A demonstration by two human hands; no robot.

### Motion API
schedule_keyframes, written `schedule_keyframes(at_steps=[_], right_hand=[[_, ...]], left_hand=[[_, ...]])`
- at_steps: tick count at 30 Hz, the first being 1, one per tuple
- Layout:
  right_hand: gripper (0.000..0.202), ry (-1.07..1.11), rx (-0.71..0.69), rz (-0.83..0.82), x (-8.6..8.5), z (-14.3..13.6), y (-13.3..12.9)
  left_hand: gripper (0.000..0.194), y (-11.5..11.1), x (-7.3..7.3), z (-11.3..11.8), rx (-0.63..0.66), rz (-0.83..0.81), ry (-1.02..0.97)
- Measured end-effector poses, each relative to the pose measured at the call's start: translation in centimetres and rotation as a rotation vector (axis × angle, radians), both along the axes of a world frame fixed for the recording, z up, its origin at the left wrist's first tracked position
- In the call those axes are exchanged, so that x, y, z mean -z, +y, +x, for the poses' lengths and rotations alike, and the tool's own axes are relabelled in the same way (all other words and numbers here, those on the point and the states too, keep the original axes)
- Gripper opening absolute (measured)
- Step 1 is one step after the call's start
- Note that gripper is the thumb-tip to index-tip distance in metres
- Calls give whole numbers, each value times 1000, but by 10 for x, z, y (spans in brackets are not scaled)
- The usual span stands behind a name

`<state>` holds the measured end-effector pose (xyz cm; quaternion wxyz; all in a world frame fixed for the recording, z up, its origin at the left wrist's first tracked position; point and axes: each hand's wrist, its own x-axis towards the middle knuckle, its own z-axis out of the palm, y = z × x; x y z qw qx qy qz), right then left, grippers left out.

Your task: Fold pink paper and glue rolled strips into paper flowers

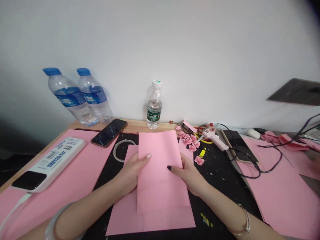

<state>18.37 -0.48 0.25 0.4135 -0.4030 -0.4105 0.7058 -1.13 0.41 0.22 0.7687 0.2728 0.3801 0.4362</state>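
- You hold the pink paper (160, 173) in front of you, at the middle of the view, over a larger pink sheet (150, 222).
- Your left hand (135, 168) grips its left edge, thumb across the front; the fingers behind are hidden.
- Your right hand (191, 175) grips its right edge the same way, thumb pointing inward, so both hands are clamped on the paper, one at each side.
- The sheet lies below it on the black mat (208, 196).
- Just left of the paper, a ring (114, 152) lies on the mat, with a phone (109, 132) beyond it.
- To your right lie small paper roses (187, 141) and a glue gun (215, 138), its nozzle toward them; a tablet (233, 141) sits past the gun under black cable.
- Farther left, a white device (61, 158) rests on a pink stack (82, 173).
- Behind the paper, a green-labelled bottle (153, 116) stands near the wall (187, 50); two blue-capped bottles (71, 98) stand at its left.
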Motion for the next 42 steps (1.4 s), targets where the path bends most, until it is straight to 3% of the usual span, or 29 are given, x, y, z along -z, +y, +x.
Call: schedule_keyframes(at_steps=[8,16,18,26,34,42], right_hand=[[48,-101,3,33,2,0,0],[47,-158,-10,73,3,1,-1],[46,-163,-14,77,3,2,-1],[51,-215,-10,146,2,1,-2],[82,-259,14,290,4,3,-1],[83,-320,-4,374,6,5,0]], left_hand=[[42,12,-2,-12,-83,288,128],[20,26,-8,-34,-142,568,679],[14,28,-6,-37,-140,591,728],[20,29,-1,-36,-125,529,632],[28,31,2,-36,-138,512,607],[27,31,6,-34,-105,424,436]])
